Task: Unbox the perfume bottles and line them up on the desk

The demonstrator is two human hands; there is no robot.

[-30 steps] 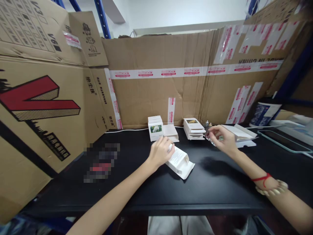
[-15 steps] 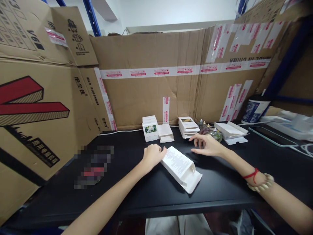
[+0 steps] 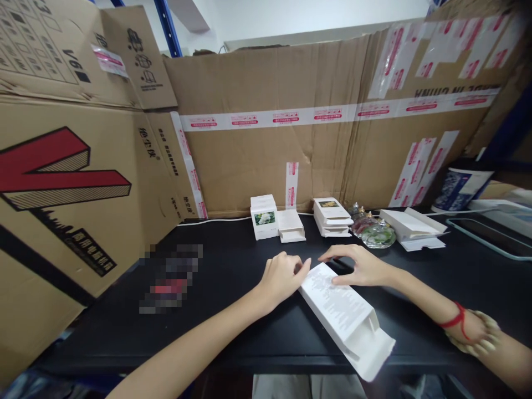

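Note:
A white printed carton (image 3: pixel 336 302) lies slantwise in front of me, its near end open with a flap sticking out over the table's front edge. My left hand (image 3: pixel 282 277) pinches the carton's far left corner between thumb and fingers. Over the carton's far right side, my right hand (image 3: pixel 361 266) is spread, thumb at the printed face and index finger reaching past the far end; it holds nothing. Behind the right hand stand several glass bottles with pointed stoppers, the nearest a green glass bottle (image 3: pixel 379 235). What is inside the carton is hidden.
At the back are a white box with a flower picture (image 3: pixel 265 219), a small open box (image 3: pixel 291 226), stacked boxes (image 3: pixel 332 216) and an opened white box (image 3: pixel 413 224). A phone (image 3: pixel 490 238) and a patterned cup (image 3: pixel 461 188) are right. Cardboard walls (image 3: pixel 266 160) border the black table (image 3: pixel 233 327).
My right hand has come away from the glass bottles to the carton, passing from right to left. My left hand has brought the carton nearer to me and rightward.

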